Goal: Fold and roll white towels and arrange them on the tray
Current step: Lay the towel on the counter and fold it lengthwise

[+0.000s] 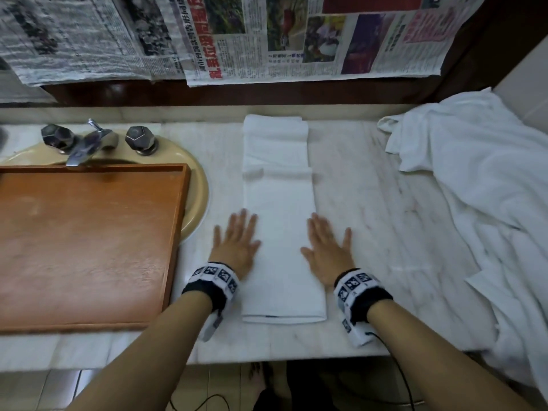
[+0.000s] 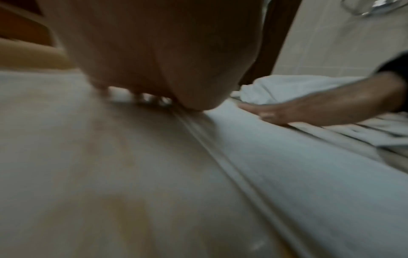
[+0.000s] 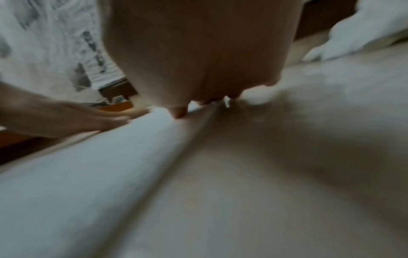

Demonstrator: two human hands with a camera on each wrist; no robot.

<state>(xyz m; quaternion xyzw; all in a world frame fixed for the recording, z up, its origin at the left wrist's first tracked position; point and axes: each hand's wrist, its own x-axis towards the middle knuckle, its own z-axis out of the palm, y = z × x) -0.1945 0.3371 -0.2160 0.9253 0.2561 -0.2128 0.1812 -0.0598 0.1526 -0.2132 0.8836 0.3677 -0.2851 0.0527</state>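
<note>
Both hands, left hand (image 1: 235,243) and right hand (image 1: 327,247), lie flat (fingers spread) on the folded towel (image 1: 280,203); tray (image 1: 89,244) at nine o'clock.

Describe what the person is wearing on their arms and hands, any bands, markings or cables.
Both forearms are bare, with no sleeves or gloves. The left hand and right hand each have a black wristband carrying white blocks printed with square black-and-white tracking patterns. A thin black cable runs down from the right wrist unit. Rings are too blurred to confirm.
</note>
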